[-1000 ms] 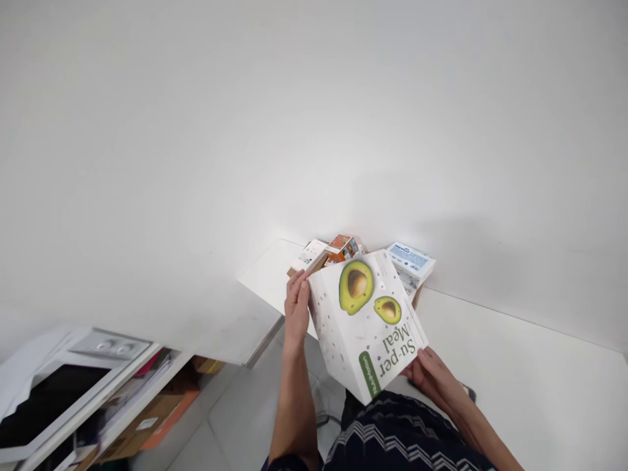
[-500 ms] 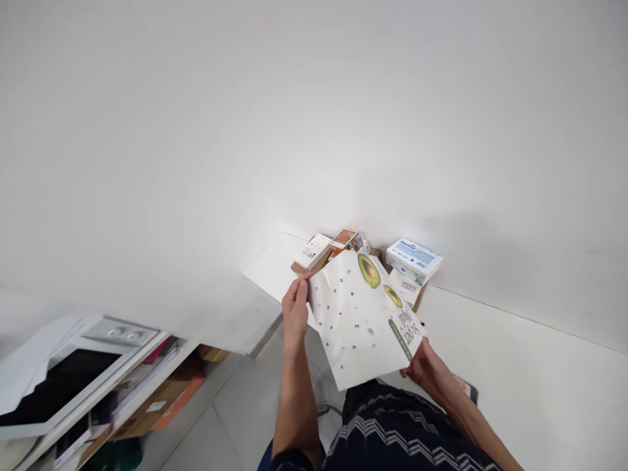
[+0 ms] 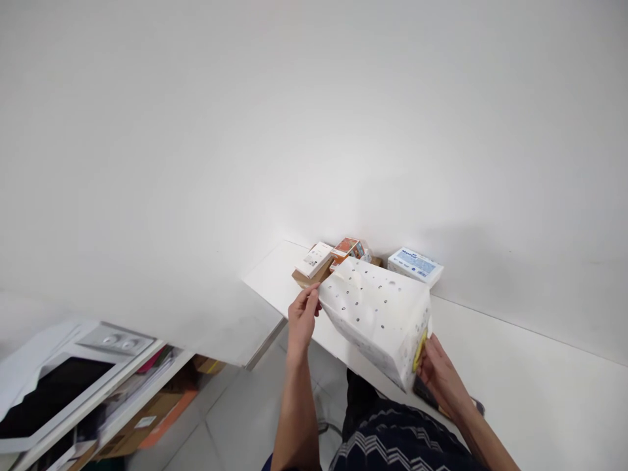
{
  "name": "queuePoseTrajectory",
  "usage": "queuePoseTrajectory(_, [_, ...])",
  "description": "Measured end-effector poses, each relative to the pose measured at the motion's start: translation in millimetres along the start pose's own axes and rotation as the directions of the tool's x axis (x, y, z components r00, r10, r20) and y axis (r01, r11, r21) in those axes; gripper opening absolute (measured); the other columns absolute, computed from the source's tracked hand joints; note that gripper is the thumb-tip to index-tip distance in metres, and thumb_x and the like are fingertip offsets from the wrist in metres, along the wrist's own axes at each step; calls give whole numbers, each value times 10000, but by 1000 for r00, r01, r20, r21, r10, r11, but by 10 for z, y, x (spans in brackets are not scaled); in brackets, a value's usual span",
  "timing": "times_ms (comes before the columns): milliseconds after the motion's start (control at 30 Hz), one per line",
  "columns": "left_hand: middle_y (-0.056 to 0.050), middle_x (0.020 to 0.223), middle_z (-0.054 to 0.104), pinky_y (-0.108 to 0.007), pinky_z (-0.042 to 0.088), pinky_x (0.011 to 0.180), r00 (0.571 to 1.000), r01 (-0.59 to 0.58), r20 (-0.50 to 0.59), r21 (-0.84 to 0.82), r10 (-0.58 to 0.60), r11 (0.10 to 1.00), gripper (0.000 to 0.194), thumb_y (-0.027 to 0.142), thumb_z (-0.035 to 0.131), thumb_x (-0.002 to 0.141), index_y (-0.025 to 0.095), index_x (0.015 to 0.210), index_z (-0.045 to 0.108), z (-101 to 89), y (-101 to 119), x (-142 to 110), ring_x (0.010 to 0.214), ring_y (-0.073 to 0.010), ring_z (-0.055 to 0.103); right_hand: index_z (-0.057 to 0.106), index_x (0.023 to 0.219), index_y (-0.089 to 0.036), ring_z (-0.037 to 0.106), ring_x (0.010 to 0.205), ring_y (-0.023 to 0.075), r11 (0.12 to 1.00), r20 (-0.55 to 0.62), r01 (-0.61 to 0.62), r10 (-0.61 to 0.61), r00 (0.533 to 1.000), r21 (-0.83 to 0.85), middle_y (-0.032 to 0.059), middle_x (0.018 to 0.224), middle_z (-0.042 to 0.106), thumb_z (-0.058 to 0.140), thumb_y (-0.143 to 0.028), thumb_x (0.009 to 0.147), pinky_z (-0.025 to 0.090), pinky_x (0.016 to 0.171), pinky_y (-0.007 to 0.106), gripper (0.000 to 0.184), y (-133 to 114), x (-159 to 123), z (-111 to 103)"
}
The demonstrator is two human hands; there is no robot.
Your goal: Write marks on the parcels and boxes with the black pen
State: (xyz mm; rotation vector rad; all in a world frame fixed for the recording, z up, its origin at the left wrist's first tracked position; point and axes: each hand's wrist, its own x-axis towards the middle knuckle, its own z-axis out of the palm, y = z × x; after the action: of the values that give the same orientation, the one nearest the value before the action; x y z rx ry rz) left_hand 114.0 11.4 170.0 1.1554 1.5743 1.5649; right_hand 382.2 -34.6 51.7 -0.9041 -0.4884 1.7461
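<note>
A white paper bag (image 3: 373, 301) with small dark rings printed on it is held up above the table, tilted and standing out in a boxy shape. My left hand (image 3: 303, 314) pinches its left edge between thumb and fingers. At the opposite end my right hand (image 3: 439, 369) grips the bag, where a yellow part of its print shows; some of those fingers are hidden behind it. Just behind the bag sit a small white box (image 3: 314, 259) on a brown carton (image 3: 311, 277) and an orange printed box (image 3: 347, 250).
A blue and white pack (image 3: 415, 265) lies against the wall on the white table (image 3: 510, 366). A dark flat object (image 3: 432, 396) lies partly under my right forearm. To the lower left stands a shelf unit (image 3: 83, 405) holding a white appliance, cartons and papers.
The bag has turned over in my hands: the avocado-printed side has swung out of view, and the plain ringed side and an end face now show. Both hands still hold it.
</note>
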Motion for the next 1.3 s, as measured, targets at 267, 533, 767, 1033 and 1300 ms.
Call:
queuePoseTrajectory(267, [0, 682, 587, -239, 394, 605, 996, -68, -54, 39, 70, 997, 371, 491, 623, 800, 197, 999, 730, -20, -65, 32, 643, -123, 468, 467, 1323, -379, 698, 763, 187, 995, -33, -59, 62, 998, 79, -19, 1055, 731, 764, -442, 715, 575, 589, 275, 680, -146, -53, 119])
queuePoseTrajectory(533, [-20, 800, 664, -242, 404, 638, 1000, -5, -15, -58, 4, 998, 406, 497, 632, 804, 203, 1071, 715, -26, -228, 78, 687, -125, 526, 715, 883, -217, 667, 677, 203, 983, 118, -153, 141, 983, 105, 40, 738, 719, 715, -480, 746, 549, 593, 295, 296, -319, -66, 60])
queuePoseTrajectory(767, [-9, 691, 622, -247, 385, 603, 998, 25, 56, -122, -18, 992, 416, 499, 642, 792, 195, 1064, 723, -16, -296, 102, 617, -119, 490, 715, 797, -187, 599, 665, 127, 996, 44, -83, 81, 996, 36, 24, 760, 671, 718, -435, 777, 525, 593, 221, 249, -251, -29, -48])
queuePoseTrajectory(1033, [-37, 869, 671, -268, 432, 720, 995, -13, 96, -160, 29, 987, 331, 475, 641, 803, 208, 981, 720, 10, -321, 115, 758, -146, 555, 663, 657, -225, 623, 703, 119, 991, -28, 21, -17, 999, 135, -16, 732, 670, 790, -328, 721, 557, 694, 226, 176, -209, -14, -17])
queuePoseTrajectory(1300, [-18, 907, 658, -274, 461, 763, 998, 35, 60, -527, -4, 849, 310, 476, 685, 762, 226, 941, 645, 259, -182, -63, 854, -162, 600, 665, 1047, -338, 653, 733, 155, 990, 17, 130, -131, 991, 56, -23, 790, 690, 803, -368, 695, 558, 759, 323, 379, -320, 149, 133])
